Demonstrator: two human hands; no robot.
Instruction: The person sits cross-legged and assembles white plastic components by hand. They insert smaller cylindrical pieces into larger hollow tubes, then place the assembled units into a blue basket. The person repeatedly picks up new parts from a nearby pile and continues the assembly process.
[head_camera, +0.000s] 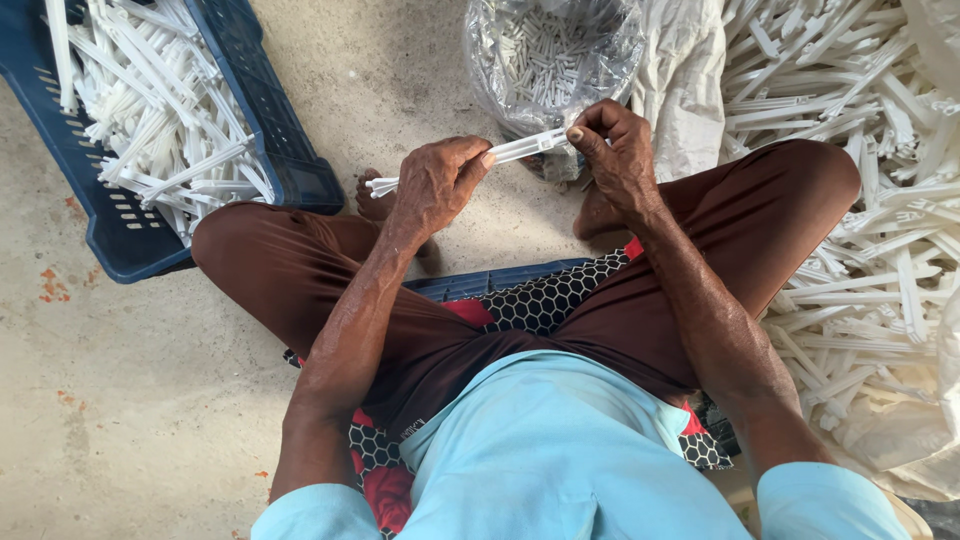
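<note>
White plastic strip (520, 150) runs left-right w/ slight tilt, spanning both grips: left hand (435, 185) clenches its left end, right hand (615, 150) pinches the right.

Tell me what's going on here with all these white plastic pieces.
A person sits cross-legged on the concrete floor, holding one long white plastic strip between the left hand and right hand. A blue crate of similar strips sits at their left, a loose pile lies at their right, and a clear bag of small white pieces stands ahead.
</note>
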